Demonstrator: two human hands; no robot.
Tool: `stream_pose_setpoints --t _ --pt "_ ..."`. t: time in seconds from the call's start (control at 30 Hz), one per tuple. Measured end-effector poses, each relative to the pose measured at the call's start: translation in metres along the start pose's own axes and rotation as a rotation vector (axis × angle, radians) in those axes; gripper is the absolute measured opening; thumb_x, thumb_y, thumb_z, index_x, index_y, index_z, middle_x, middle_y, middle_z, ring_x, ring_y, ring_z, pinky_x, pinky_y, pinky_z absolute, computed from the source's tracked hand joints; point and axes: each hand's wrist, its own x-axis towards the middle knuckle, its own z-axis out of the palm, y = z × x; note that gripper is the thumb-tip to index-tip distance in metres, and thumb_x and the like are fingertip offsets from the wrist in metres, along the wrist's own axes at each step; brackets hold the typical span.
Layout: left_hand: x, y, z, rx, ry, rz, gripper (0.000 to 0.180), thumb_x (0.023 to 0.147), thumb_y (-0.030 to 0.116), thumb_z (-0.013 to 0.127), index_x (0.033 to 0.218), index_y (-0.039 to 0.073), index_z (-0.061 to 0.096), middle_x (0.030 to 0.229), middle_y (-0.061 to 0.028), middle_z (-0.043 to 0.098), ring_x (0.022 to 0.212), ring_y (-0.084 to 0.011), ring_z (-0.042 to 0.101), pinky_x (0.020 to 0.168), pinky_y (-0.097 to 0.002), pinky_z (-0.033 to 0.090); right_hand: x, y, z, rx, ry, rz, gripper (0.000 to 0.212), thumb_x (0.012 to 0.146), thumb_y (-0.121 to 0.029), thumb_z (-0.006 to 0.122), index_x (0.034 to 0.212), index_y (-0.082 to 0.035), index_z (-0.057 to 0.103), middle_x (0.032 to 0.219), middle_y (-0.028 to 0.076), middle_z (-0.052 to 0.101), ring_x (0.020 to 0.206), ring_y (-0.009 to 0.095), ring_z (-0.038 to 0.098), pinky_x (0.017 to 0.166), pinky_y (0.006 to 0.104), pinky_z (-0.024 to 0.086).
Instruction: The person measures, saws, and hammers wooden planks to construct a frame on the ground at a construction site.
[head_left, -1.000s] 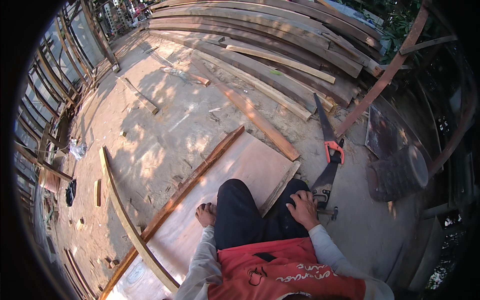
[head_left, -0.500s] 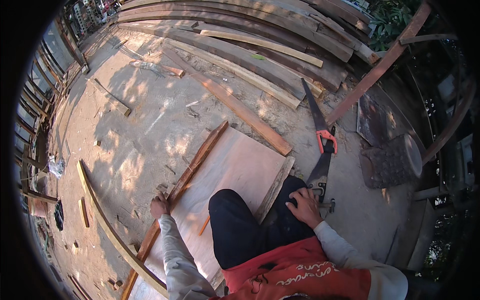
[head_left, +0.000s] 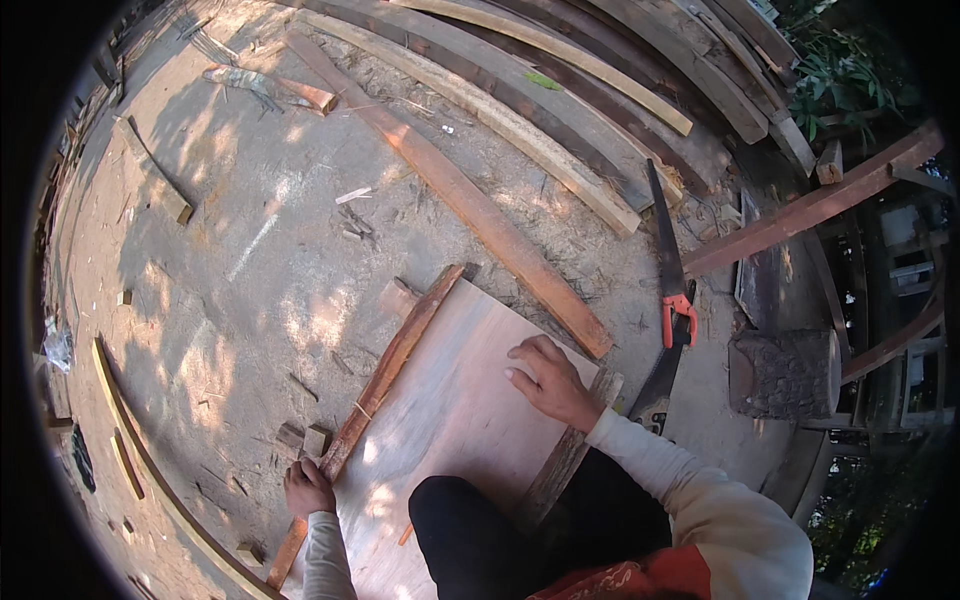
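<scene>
My left hand point(head_left: 309, 487) is closed at the outer edge of a reddish-brown wooden strip point(head_left: 385, 375), its fingertips partly hidden. Just beyond it is a small wooden block point(head_left: 317, 440). The strip lies along the left edge of a pale plywood sheet point(head_left: 470, 385). Over the sheet's far right part my right hand point(head_left: 555, 382) is open, fingers apart and a little bent, holding nothing. A rough grey batten point(head_left: 555, 475) runs along the sheet's right side. Part of an orange stick point(head_left: 405, 534), perhaps a pencil, shows beside my knee.
A handsaw with an orange handle point(head_left: 678, 320) lies to the right, overlapping another dark saw blade point(head_left: 660, 385). Beyond the sheet lies a reddish plank point(head_left: 480, 220). Long boards point(head_left: 450, 85) are stacked at the back. A thin curved batten point(head_left: 170, 490) is at left.
My right hand has left my knee and reached forward over the plywood. My left hand has slid nearer along the strip. The view has shifted forward; I am leaning over more.
</scene>
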Motion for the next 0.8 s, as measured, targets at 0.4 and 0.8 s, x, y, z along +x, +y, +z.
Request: stream_pose_setpoints --t 0.4,0.8 --pt "0.003 0.03 -0.029 -0.076 -0.042 0.017 0.028 0.093 0.028 0.049 0.093 0.006 0.067 0.091 -0.0176 0.064 0.086 -0.0395 0.06 0.076 -0.05 0.048 0.374 0.101 0.084 -0.411 0.2 -0.041 0.052 0.093 -0.038 0.066 0.132 -0.006 0.054 0.128 0.022 0.054 0.124 0.041 0.049 0.105 0.0524 0.038" --pt "0.016 0.039 -0.039 -0.021 -0.248 -0.114 0.03 0.088 0.034 0.057 0.1 0.01 0.071 0.094 -0.0147 0.066 0.089 -0.0378 0.062 0.079 -0.0487 0.051 0.395 0.112 0.086 -0.582 0.077 0.255 0.074 0.088 -0.044 0.07 0.143 -0.002 0.044 0.126 0.026 0.054 0.119 0.045 0.052 0.101 0.0532 0.042"
